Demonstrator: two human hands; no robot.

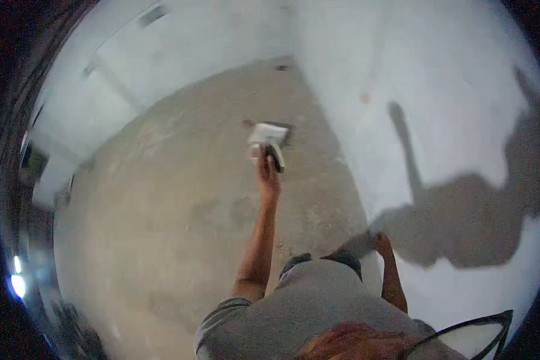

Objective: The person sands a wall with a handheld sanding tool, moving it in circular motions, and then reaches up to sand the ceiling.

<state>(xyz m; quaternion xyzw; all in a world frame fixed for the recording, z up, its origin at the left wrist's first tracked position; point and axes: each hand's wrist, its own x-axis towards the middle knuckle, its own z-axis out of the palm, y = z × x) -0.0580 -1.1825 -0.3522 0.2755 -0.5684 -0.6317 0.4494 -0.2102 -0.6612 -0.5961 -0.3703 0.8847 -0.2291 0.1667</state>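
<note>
Bare concrete floor (162, 210), mottled grey-tan with pale smears, meets the white wall (450, 90) along a long edge. Left hand (269, 174) stretched forward away from the wall, fingers wrapped round the dark handle of a white-bladed tool (266, 134); the blade is low over the floor, near the wall's foot. Right hand (381, 243) at the wall's base; grip cannot be made out. Broad shadow (462, 222) falls on the wall.

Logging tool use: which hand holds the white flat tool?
The left hand, stretched forward over the grey concrete floor, grips the white flat dark-handled tool; the right hand is low beside the white wall, no tool visible.
</note>
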